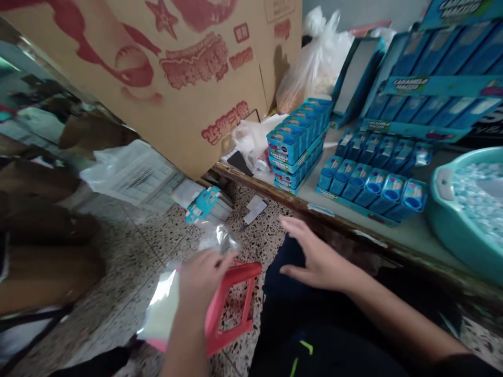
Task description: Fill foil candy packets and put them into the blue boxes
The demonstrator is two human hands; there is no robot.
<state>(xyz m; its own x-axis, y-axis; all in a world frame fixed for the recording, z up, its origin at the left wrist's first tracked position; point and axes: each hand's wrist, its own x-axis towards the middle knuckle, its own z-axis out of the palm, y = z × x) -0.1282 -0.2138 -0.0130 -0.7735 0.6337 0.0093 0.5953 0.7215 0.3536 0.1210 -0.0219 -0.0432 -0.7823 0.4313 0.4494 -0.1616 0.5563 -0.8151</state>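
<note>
My left hand is blurred, above a pink plastic stool on the speckled floor; what its fingers hold, if anything, cannot be made out. Clear plastic and a pale shiny packet lie beside it. My right hand hovers over my dark-clothed leg, fingers apart and nothing between them. Beyond it, on the table, sits a tray of blue candy boxes. To its left, more blue boxes are stacked in two layers.
A teal basin of small wrapped pieces stands at the table's right. A large cardboard box rises at the upper left. Blue display boxes and a filled plastic bag are at the back. Cartons lie on the floor.
</note>
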